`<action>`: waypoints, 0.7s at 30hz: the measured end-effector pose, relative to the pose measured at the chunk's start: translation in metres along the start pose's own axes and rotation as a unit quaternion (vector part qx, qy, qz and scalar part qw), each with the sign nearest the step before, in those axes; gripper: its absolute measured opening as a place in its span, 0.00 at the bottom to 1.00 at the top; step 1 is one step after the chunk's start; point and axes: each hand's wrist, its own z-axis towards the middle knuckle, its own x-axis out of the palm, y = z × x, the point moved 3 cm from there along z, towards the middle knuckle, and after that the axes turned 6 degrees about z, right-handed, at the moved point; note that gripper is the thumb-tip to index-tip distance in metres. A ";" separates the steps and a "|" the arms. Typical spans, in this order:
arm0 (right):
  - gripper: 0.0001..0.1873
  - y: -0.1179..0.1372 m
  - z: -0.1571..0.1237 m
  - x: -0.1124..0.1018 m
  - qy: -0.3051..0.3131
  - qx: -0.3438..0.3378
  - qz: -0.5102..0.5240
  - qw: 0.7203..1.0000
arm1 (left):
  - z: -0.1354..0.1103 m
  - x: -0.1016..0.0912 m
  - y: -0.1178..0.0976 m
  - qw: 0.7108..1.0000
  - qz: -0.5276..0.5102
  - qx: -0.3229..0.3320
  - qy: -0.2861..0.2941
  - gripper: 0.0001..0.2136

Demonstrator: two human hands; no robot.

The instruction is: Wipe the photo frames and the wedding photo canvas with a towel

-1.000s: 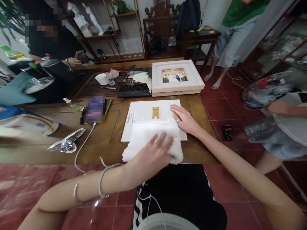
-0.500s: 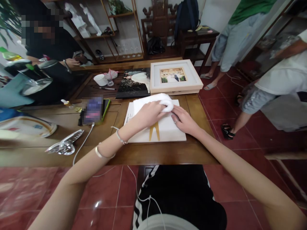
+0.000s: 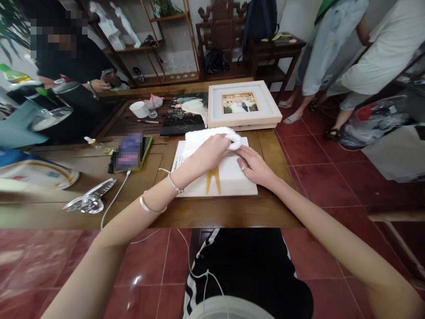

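Note:
My left hand (image 3: 214, 153) is closed on a bunched white towel (image 3: 204, 136), whose loose part spreads over the far side of a white panel (image 3: 232, 179). The panel lies flat on the wooden table and bears a gold forked mark (image 3: 213, 181) and small dark print on its left side. My right hand (image 3: 255, 165) rests on the panel's right part, fingers stretched toward the towel and thumb apart. A ring sits on one of its fingers. The towel and my left hand cover part of the panel.
Behind the panel lie a framed photo box (image 3: 244, 106) and a dark photo print (image 3: 184, 113). To the left are a phone (image 3: 146, 153) on a cable, a clear hair claw (image 3: 89, 197) and a white cup (image 3: 139, 109). A person sits across the table; others stand at right.
My left hand has shifted slightly right and away from me with the towel. My right hand stays on the panel. The person in white at right has moved farther back.

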 end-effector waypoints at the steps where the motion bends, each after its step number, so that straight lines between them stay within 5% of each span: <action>1: 0.24 0.001 0.000 0.000 0.000 -0.001 0.006 1.000 | -0.005 0.004 -0.001 0.999 0.031 -0.011 0.008 0.12; 6: 0.21 -0.002 0.000 0.000 -0.021 0.014 0.048 0.999 | -0.026 0.022 -0.022 0.985 0.167 -0.012 0.050 0.13; 13: 0.18 -0.002 -0.003 -0.010 -0.139 0.112 0.130 0.975 | -0.065 0.014 -0.078 0.986 0.156 0.042 0.042 0.11; 17: 0.20 0.005 -0.003 -0.009 -0.108 0.084 0.137 0.981 | -0.099 0.011 -0.112 0.986 0.144 0.074 0.024 0.07; 21: 0.20 -0.001 -0.002 -0.002 -0.063 0.070 0.077 0.993 | -0.125 -0.004 -0.116 0.988 0.115 0.085 0.055 0.02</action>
